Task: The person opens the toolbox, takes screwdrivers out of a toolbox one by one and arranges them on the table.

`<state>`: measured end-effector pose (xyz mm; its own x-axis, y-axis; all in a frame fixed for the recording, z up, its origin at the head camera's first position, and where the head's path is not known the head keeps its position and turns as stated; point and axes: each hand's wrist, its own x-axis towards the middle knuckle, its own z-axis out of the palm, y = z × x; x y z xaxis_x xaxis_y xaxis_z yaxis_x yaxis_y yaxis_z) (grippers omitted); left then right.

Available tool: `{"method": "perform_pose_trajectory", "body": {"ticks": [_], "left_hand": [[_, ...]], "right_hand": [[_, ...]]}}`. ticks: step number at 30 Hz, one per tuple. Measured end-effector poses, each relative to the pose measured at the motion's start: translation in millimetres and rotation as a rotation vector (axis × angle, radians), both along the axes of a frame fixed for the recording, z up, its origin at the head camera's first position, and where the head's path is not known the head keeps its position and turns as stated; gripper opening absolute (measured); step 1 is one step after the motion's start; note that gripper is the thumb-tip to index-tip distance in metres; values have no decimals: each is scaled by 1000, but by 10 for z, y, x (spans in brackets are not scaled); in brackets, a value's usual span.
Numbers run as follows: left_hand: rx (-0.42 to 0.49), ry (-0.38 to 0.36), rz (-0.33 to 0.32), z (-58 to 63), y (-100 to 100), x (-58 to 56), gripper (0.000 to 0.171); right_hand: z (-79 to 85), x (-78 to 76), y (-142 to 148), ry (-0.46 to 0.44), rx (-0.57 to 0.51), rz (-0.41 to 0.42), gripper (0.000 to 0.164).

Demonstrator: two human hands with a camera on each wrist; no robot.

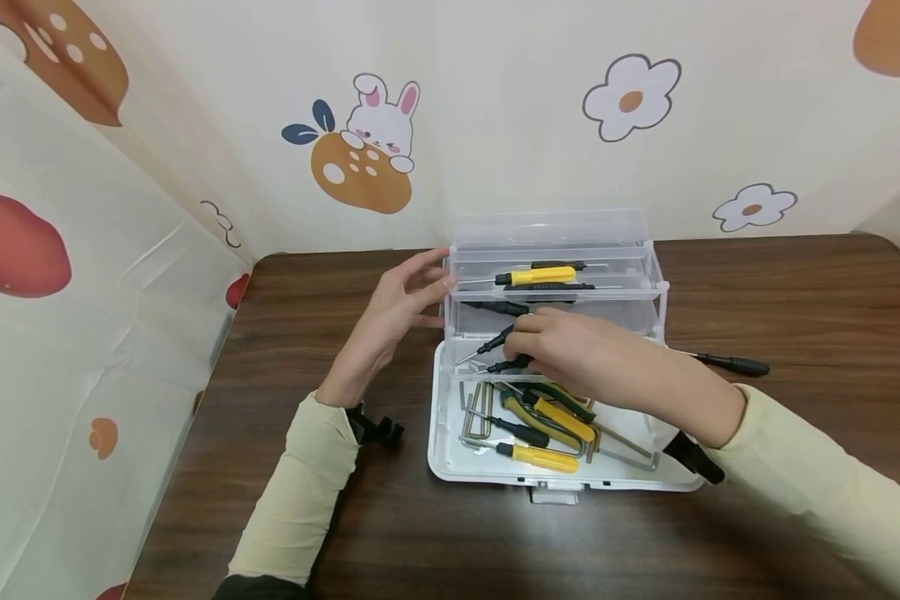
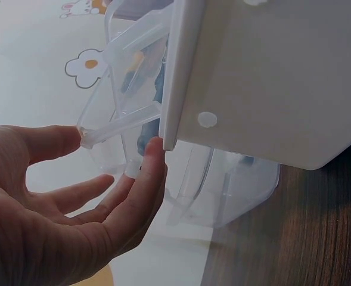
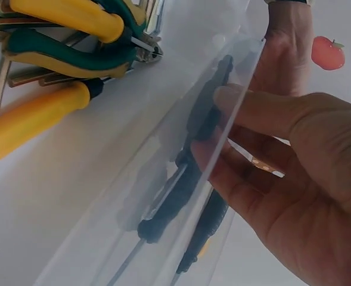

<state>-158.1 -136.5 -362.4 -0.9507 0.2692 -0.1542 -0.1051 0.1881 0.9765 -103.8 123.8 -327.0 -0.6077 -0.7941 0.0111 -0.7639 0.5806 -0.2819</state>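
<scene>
My right hand (image 1: 577, 346) reaches into the lower clear tray (image 1: 607, 315) of a white toolbox (image 1: 441, 454). In the right wrist view its thumb and fingertips pinch a black-handled screwdriver (image 3: 202, 110) behind the clear wall. Other black screwdrivers (image 1: 497, 342) lie in the same tray. My left hand (image 1: 382, 317), fingers loosely spread, rests its fingertips against the left side of the raised trays. Seen from the left wrist, those fingertips touch the clear tray arm (image 2: 124, 122) and the white box edge (image 2: 175, 77).
The box bottom holds green-handled pliers (image 1: 543, 417), yellow screwdrivers (image 1: 543, 457), a black screwdriver (image 1: 521, 432) and several hex keys (image 1: 480, 408). A yellow screwdriver (image 1: 543, 276) lies in the upper tray. Another black screwdriver (image 1: 731, 364) lies right of the box on the wooden table (image 1: 810, 300).
</scene>
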Motion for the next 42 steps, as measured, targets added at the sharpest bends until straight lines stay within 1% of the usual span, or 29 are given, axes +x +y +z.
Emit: {"method": "perform_pose_trajectory", "body": {"ticks": [5,7,12,16,20,23,25,28,31,38,42], "left_hand": [[2,-8,0,-25,3,5,51],[3,-9,-2,-36,10,4,51],[3,-11,-5,-41,26,3,51],[4,-12,-8,-40,34,0,50],[4,-13,-11,-43,34,-6,50],[0,-11,-9,-40,24,-9,51],[1,-9,-7,-37,16,-11,51],[2,-5,-6,-39,7,-14,51],[6,-4,-2,-38,-4,-11,51],[-3,-14,6,-29,-21,-13,50],[0,-15,-1,-33,-7,-25,51]], "right_hand": [[15,-24,7,-19,31,-27,27],[26,-21,29,-15,24,-44,27],[81,12,164,4,-49,-65,30],[122,44,346,32,-94,-78,33],[119,83,595,102,-146,-98,38],[114,139,787,134,-172,-156,41],[106,184,906,146,-176,-210,43],[78,258,1065,139,-170,-311,44],[28,323,1215,139,-183,-381,46],[-105,434,1505,195,-261,-445,52],[-191,497,1654,210,-300,-496,52]]}}
